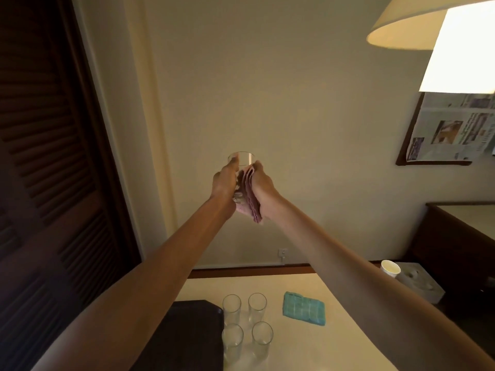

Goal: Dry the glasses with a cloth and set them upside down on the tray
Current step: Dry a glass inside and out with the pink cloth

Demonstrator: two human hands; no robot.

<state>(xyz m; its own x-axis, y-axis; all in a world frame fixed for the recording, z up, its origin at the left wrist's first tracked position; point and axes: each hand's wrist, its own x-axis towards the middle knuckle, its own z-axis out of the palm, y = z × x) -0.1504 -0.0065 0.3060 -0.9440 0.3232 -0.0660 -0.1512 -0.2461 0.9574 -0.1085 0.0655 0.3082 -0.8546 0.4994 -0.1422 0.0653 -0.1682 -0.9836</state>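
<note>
A person is standing at a pale table (pixel 308 344) with both bare arms stretched forward and raised toward the cream wall (pixel 281 103). The left hand (pixel 223 183) is gripping a clear drinking glass (pixel 241 159), its fingers wrapping around the side, with the open rim pointing upward and away. The right hand (pixel 263 190) is pressing a folded pink cloth (pixel 250 199) against the right side of that glass, so the two hands are meeting closely around the glass, with cloth lying between the right palm and the glass wall. The lower end of the cloth is hanging below the hands.

On the table, four more clear glasses (pixel 245 325) are standing upright in a two-by-two group, close together. A dark tray (pixel 192 333) is lying just to their left, partly hidden by the left forearm; whether the nearest glasses are touching its edge cannot be told. A folded teal cloth (pixel 304 311) is resting on the table to the right of the glasses, apart from them.

A dark louvred door (pixel 53 156) is filling the left side. A lampshade (pixel 417 25) is hanging at upper right, and a framed newspaper (pixel 450 129) is showing on the wall beneath it. A paper cup (pixel 390 268) is sitting on a lower surface at far right.
</note>
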